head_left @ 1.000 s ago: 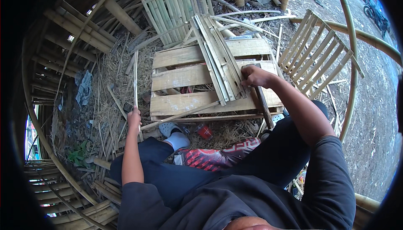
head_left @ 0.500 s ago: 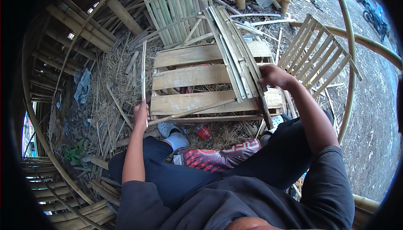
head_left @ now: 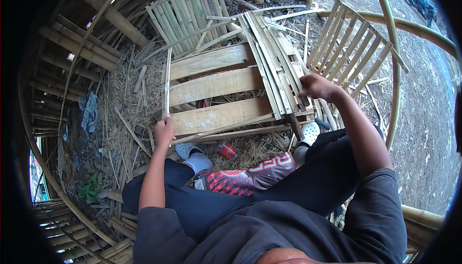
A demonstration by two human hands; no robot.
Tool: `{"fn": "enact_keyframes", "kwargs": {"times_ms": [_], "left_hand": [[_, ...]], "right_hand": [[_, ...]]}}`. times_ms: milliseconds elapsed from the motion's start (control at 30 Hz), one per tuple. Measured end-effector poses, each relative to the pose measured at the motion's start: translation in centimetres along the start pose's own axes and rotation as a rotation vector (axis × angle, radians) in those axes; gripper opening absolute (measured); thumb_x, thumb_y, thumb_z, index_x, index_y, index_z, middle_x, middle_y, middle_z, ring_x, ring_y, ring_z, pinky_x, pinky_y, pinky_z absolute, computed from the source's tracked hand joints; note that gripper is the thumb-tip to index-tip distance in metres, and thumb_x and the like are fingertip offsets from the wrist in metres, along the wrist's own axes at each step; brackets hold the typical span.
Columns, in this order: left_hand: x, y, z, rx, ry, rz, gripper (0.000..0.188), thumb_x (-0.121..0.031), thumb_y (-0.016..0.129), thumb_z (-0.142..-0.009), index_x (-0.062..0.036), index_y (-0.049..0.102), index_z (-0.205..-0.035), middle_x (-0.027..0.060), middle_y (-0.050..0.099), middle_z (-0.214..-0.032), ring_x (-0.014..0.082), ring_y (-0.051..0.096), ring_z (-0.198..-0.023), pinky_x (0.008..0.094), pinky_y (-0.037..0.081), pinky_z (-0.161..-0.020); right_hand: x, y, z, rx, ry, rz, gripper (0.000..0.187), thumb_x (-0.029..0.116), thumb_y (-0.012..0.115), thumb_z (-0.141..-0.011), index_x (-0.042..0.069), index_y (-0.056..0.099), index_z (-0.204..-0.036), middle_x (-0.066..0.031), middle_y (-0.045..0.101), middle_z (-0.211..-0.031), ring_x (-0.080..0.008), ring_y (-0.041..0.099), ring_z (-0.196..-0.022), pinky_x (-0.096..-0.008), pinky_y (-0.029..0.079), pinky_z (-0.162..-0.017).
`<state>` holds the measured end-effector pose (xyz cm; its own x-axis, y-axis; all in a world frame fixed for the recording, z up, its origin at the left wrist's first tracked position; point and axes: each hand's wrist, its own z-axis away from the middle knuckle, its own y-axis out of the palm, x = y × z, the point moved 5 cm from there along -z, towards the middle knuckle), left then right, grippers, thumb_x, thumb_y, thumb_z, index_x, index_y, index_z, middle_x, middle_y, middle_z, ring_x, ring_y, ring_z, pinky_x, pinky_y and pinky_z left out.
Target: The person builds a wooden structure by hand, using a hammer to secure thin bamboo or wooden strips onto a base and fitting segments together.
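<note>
Head view: the left hand [head_left: 164, 131] is grasping a thin bamboo strip [head_left: 168, 78] near its lower end, along the left edge of a slatted wooden platform [head_left: 216, 85]. Split bamboo slats [head_left: 274, 71] are lying across its right part, the right hand [head_left: 319, 87] curling at their edge, its grip impossible to tell; steadying them while keeping the strip straight is probably serving best.

Strips [head_left: 273, 66] on the low table [head_left: 216, 82], one rack [head_left: 185, 19] behind, another rack [head_left: 350, 50] rightward
</note>
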<state>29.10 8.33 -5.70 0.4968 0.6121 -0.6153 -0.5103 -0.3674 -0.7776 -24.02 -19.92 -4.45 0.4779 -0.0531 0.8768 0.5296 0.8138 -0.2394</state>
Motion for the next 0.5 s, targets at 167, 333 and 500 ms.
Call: {"fn": "enact_keyframes", "kwargs": {"times_ms": [167,333,500], "left_hand": [[-3.1,-0.8,0.3,0.077,-0.112,-0.191,0.067,-0.048,0.045,-0.107,0.0074,0.069,-0.08,0.0201,0.071,-0.071,0.0332,0.076,-0.065,0.0425,0.059,-0.058],[-14.3,-1.8,3.0,-0.164,0.336,-0.767,0.048,-0.029,0.068,-0.094,-0.0021,0.06,-0.133,0.0214,0.068,-0.129,0.0371,0.064,-0.125,0.0543,0.046,-0.106],[-24.1,7.0,6.0,0.201,1.019,-0.442,0.074,-0.012,0.078,-0.082,-0.0142,0.049,-0.149,0.0142,0.053,-0.152,0.0328,0.043,-0.148,0.0595,0.019,-0.128]], "right_hand": [[0.7,0.4,0.8,-0.009,-0.007,0.03,0.018,0.013,0.075,-0.089,0.004,0.059,-0.087,0.0059,0.051,-0.074,-0.0048,0.045,-0.065,-0.0276,0.036,-0.057],[3.5,1.8,1.5,0.006,0.01,-0.005,0.023,0.017,0.076,-0.089,0.006,0.057,-0.083,0.0062,0.045,-0.07,-0.0055,0.039,-0.059,-0.028,0.03,-0.052],[4.3,1.8,1.6,0.035,0.042,0.005,0.027,0.02,0.077,-0.088,0.009,0.054,-0.079,0.007,0.041,-0.07,-0.004,0.035,-0.059,-0.0262,0.027,-0.05]]}}
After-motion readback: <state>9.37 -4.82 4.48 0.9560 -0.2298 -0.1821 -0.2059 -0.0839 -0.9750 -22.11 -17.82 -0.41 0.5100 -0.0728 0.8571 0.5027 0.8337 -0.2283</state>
